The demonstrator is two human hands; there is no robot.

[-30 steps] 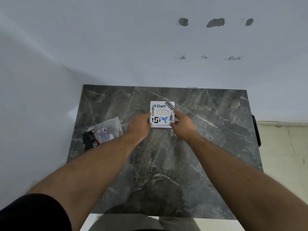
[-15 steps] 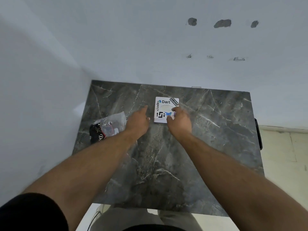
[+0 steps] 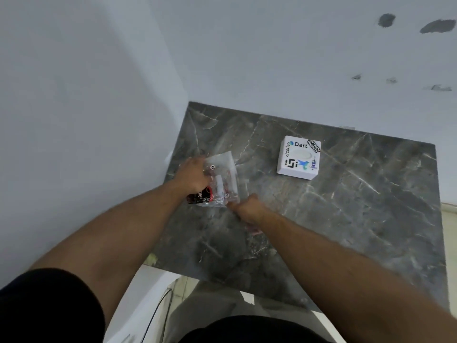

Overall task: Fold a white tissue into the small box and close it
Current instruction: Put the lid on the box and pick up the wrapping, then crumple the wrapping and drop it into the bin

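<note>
the small white box (image 3: 298,157), lid closed and covered in stickers, sits on the dark marble table (image 3: 346,206), well apart from both hands, up and to the right of them. the left hand (image 3: 195,175) grips the left side of a clear plastic packet (image 3: 222,180). the right hand (image 3: 248,209) is curled closed at the packet's near corner, pinching it. inside the packet show red, black and white contents, too blurred to identify.

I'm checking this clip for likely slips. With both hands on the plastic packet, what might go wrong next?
1. The clear packet looks crinkly and slippery; the right hand pinches only its near corner, so it may tear or slip.
2. The left hand works near the table's left edge; the packet may slide off.
3. The box sits shut and unheld.
</note>
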